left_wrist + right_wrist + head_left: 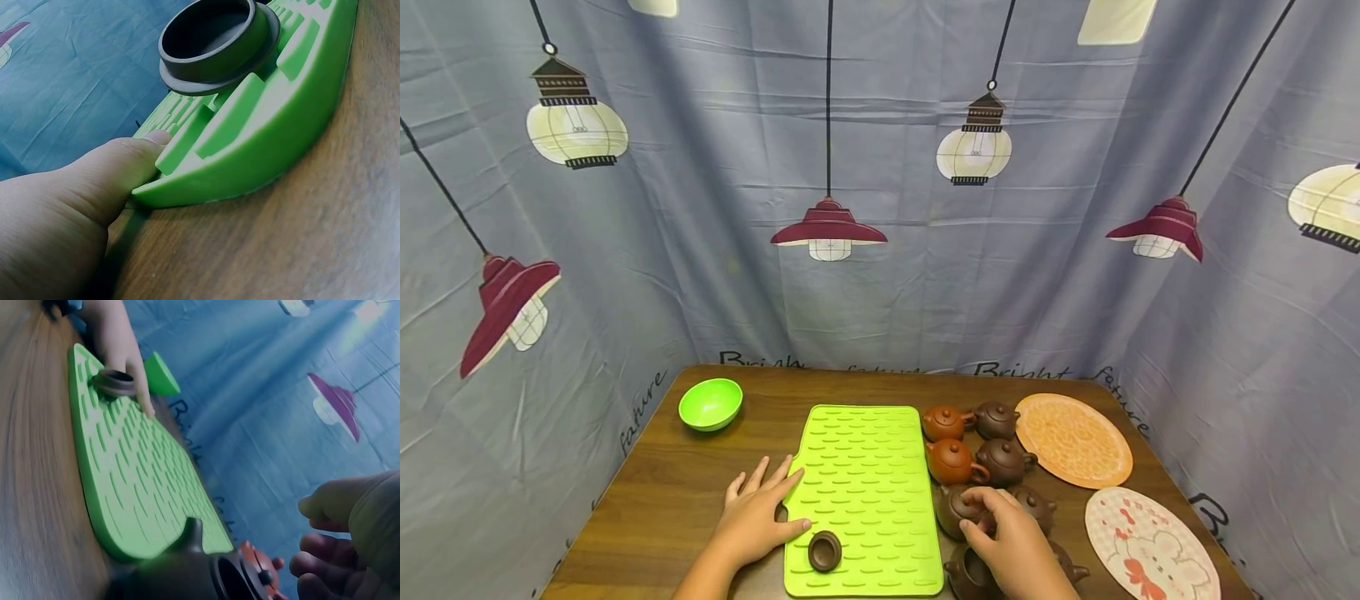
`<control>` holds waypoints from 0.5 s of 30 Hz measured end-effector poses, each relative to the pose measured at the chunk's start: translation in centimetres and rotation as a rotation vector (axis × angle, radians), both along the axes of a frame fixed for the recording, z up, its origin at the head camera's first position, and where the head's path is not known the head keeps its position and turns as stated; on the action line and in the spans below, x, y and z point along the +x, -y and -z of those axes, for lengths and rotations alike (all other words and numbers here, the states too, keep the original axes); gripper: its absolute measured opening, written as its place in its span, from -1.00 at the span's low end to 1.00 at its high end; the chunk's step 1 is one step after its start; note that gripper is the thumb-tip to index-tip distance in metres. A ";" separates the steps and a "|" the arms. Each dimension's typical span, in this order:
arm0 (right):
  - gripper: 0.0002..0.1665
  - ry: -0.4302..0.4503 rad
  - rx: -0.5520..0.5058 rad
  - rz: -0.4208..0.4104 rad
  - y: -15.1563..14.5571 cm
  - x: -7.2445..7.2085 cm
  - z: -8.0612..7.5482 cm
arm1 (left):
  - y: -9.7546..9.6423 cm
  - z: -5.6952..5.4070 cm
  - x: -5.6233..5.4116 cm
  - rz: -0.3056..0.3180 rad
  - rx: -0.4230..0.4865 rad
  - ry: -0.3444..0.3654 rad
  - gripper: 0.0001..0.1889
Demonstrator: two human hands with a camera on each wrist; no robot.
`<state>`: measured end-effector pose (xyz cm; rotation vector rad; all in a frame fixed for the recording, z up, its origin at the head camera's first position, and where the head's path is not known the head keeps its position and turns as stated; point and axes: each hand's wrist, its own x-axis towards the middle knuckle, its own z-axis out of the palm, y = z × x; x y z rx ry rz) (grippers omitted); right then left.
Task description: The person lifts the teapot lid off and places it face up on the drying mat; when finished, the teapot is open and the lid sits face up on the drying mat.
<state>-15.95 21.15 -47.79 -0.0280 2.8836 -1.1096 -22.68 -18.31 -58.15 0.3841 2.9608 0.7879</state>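
Note:
My left hand (758, 518) lies with fingers spread over the left edge of a bright green ridged mat (867, 467); its thumb touches the mat's edge in the left wrist view. Near that thumb, a dark brown teapot lid (825, 552) rests upside down on the mat, hollow side up. My right hand (1011, 537) hovers over the dark teapots, fingers loosely bent, nothing visible between them. Closest to its fingertips is a lidded dark teapot (951, 512). In front of that stands a lidless dark teapot (964, 575), its opening visible in the right wrist view. The hand partly hides several teapots.
Two reddish-brown teapots (950, 461) and more dark ones (1000, 460) stand in rows along the mat's right side. An orange round placemat (1073, 439) and a rabbit-patterned one (1150, 533) lie farther right. A green bowl (711, 403) sits at back left.

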 end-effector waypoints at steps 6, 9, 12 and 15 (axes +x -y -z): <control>-0.63 -0.011 0.081 0.019 -1.4 0.3 0.0 | 0.0 0.0 0.0 0.007 -0.004 -0.004 -0.06; -0.62 -0.019 0.106 0.017 -2.1 0.5 0.3 | 0.0 0.0 0.0 0.010 0.002 -0.013 -0.06; -0.61 -0.038 0.133 0.013 -2.7 0.6 0.5 | 0.1 0.1 0.1 0.005 0.000 -0.020 -0.05; -0.59 -0.046 0.150 0.016 -3.3 0.7 0.8 | 0.0 0.2 0.0 -0.001 -0.005 -0.023 -0.06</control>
